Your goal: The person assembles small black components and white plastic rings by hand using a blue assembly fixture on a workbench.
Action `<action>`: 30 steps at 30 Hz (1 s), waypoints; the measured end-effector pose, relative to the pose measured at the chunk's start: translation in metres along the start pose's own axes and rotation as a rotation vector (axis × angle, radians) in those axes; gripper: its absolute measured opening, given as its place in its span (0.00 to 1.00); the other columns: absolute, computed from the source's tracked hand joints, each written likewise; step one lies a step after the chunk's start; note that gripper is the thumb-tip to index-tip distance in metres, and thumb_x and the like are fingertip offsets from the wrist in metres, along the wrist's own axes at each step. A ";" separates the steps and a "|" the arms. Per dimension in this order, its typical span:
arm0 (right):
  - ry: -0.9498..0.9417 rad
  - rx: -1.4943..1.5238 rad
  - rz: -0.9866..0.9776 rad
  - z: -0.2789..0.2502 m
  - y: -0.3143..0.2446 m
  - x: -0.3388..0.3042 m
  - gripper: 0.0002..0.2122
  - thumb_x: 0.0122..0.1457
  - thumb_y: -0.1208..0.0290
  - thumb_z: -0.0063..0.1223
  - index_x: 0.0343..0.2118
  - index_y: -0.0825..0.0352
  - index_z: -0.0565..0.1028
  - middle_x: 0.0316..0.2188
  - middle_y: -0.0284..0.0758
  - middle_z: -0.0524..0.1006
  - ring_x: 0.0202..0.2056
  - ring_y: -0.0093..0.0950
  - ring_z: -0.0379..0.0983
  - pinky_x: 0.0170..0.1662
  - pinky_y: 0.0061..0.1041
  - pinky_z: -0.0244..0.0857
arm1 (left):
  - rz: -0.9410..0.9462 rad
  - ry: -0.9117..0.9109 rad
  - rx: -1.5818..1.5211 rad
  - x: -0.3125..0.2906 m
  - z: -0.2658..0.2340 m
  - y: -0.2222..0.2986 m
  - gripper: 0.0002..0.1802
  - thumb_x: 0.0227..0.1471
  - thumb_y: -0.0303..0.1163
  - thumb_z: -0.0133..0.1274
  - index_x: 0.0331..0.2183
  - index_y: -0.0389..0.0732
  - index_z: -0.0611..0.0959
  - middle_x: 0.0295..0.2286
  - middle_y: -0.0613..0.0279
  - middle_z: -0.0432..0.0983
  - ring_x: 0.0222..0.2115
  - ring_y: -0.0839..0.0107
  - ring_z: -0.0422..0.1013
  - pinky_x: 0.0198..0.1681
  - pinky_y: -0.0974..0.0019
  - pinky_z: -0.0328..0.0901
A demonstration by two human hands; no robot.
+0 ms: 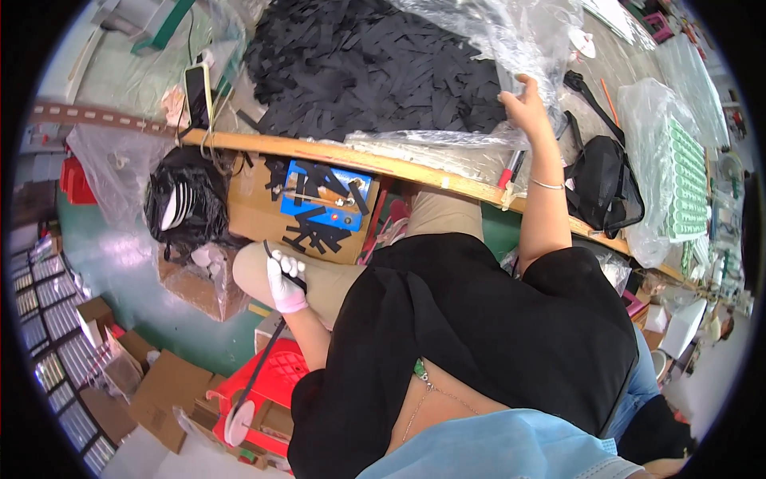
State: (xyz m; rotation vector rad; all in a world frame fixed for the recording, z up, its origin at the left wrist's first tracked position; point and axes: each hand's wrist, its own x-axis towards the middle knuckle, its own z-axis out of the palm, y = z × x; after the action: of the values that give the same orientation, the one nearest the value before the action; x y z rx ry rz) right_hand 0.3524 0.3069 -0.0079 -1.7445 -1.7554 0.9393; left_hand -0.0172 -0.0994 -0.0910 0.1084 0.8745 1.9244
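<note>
My left hand (285, 281), in a white glove with a pink cuff, is closed around a black ribbon-like strap (265, 351). The strap runs down from it to a white reel (239, 423) by a red plastic stool (279, 369). Beyond this hand, a blue box-shaped device (327, 209) sits on cardboard, with cut black strips (317, 233) lying on and around it. My bare right hand (527, 108) is over the bench with thumb and forefinger apart, beside crumpled clear plastic sheeting (511, 49). Left of it spreads a big pile of black strips (375, 72).
A wooden bench edge (319, 149) crosses in front of me. A phone (196, 96) stands at the left, above a black plastic bag (185, 195). On the right are a red marker (508, 172), a black bag (602, 180) and green trays (686, 180). Cardboard boxes (167, 395) lie at lower left.
</note>
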 end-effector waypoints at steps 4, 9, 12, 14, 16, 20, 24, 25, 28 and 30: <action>-0.136 -0.150 0.015 -0.009 -0.022 -0.037 0.32 0.43 0.62 0.56 0.51 0.70 0.60 0.18 0.38 0.74 0.20 0.30 0.72 0.24 0.27 0.65 | -0.015 -0.010 0.022 0.003 0.000 0.000 0.12 0.56 0.40 0.44 0.37 0.43 0.69 0.21 0.73 0.61 0.21 0.79 0.59 0.29 0.71 0.57; -0.183 -0.600 -0.184 0.002 -0.036 -0.062 0.26 0.43 0.61 0.57 0.47 0.67 0.68 0.23 0.41 0.76 0.28 0.37 0.74 0.33 0.33 0.67 | -0.017 -0.016 0.054 0.006 0.002 0.001 0.10 0.56 0.40 0.45 0.35 0.45 0.69 0.21 0.74 0.60 0.21 0.79 0.58 0.29 0.72 0.57; -0.021 -0.729 -0.311 0.012 -0.052 -0.067 0.19 0.45 0.63 0.56 0.41 0.63 0.73 0.26 0.39 0.76 0.31 0.37 0.74 0.36 0.32 0.67 | -0.012 -0.040 0.073 0.004 0.002 0.002 0.10 0.56 0.40 0.45 0.35 0.45 0.69 0.21 0.74 0.61 0.21 0.79 0.58 0.29 0.72 0.57; -0.032 -0.516 -0.431 0.023 -0.070 -0.069 0.14 0.45 0.67 0.55 0.37 0.61 0.75 0.28 0.36 0.76 0.31 0.35 0.73 0.36 0.29 0.67 | -0.011 -0.029 0.055 0.003 -0.001 0.002 0.10 0.56 0.40 0.44 0.34 0.45 0.69 0.21 0.73 0.61 0.21 0.79 0.58 0.29 0.71 0.57; -0.190 -0.215 -0.480 0.049 -0.074 -0.071 0.11 0.44 0.73 0.55 0.35 0.61 0.75 0.28 0.35 0.74 0.30 0.32 0.73 0.35 0.28 0.67 | -0.010 -0.036 0.049 0.003 -0.003 0.002 0.10 0.56 0.40 0.44 0.35 0.44 0.69 0.21 0.73 0.61 0.21 0.78 0.59 0.29 0.71 0.58; -0.288 -0.178 -0.645 0.101 -0.086 -0.088 0.14 0.44 0.79 0.51 0.36 0.65 0.74 0.26 0.37 0.73 0.27 0.30 0.71 0.34 0.26 0.66 | 0.011 -0.043 0.090 0.004 0.001 0.001 0.11 0.56 0.40 0.44 0.36 0.43 0.70 0.21 0.72 0.62 0.21 0.77 0.60 0.29 0.70 0.59; -0.350 -0.173 -0.609 0.125 -0.080 -0.086 0.11 0.45 0.78 0.49 0.33 0.64 0.75 0.25 0.40 0.73 0.30 0.36 0.72 0.35 0.32 0.65 | 0.023 -0.045 0.068 0.006 -0.006 -0.001 0.16 0.55 0.40 0.46 0.38 0.38 0.70 0.21 0.69 0.67 0.22 0.76 0.64 0.30 0.66 0.63; -0.411 -0.166 -0.637 0.125 -0.079 -0.086 0.10 0.45 0.78 0.47 0.32 0.64 0.76 0.25 0.41 0.73 0.30 0.37 0.72 0.36 0.32 0.65 | 0.025 -0.052 0.069 0.006 -0.007 -0.001 0.16 0.55 0.40 0.46 0.38 0.38 0.70 0.21 0.69 0.67 0.22 0.76 0.64 0.30 0.66 0.63; -0.542 -0.125 -0.649 0.123 -0.078 -0.081 0.09 0.46 0.78 0.45 0.31 0.65 0.76 0.27 0.43 0.74 0.30 0.39 0.72 0.37 0.33 0.65 | 0.028 -0.057 0.058 0.005 -0.007 -0.001 0.16 0.54 0.40 0.47 0.38 0.38 0.70 0.21 0.69 0.67 0.22 0.76 0.64 0.30 0.66 0.64; -0.611 -0.090 -0.629 0.119 -0.078 -0.078 0.09 0.47 0.78 0.44 0.30 0.66 0.76 0.29 0.44 0.75 0.31 0.40 0.72 0.37 0.33 0.65 | 0.025 -0.051 0.057 0.006 -0.006 -0.001 0.16 0.55 0.40 0.46 0.38 0.38 0.70 0.21 0.69 0.67 0.22 0.76 0.64 0.30 0.67 0.64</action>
State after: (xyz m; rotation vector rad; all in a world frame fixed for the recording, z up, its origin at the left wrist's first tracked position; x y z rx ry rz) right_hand 0.2162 0.2181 -0.0158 -0.8564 -2.5400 1.1706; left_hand -0.0219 -0.0975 -0.0979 0.2029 0.8981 1.9122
